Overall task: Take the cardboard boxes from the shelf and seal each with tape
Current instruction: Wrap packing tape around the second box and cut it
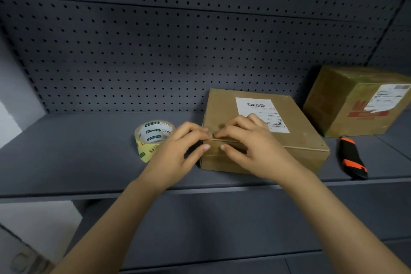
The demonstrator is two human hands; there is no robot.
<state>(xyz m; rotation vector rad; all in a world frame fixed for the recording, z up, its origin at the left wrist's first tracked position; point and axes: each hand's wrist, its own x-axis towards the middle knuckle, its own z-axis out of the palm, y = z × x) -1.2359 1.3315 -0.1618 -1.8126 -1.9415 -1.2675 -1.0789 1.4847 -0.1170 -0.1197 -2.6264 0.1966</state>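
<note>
A flat cardboard box [300, 140] with a white shipping label lies on the grey shelf [73, 153], its front edge towards me. Both my hands meet at the box's front left top edge. My left hand [178, 151] has its curled fingers on the top rim and its thumb on the front face. My right hand [246, 144] mirrors it, fingertips on the rim beside the left ones, thumb pressing the front face. A strip of clear tape seems to run over that edge under my fingers. A roll of clear printed tape [151, 138] lies just left of the box, partly behind my left hand.
A second, taller cardboard box [347, 104] with a label and red print stands at the back right. A black and orange utility knife [352, 158] lies near the shelf's front edge, right of the flat box. A grey pegboard [178, 51] backs the shelf.
</note>
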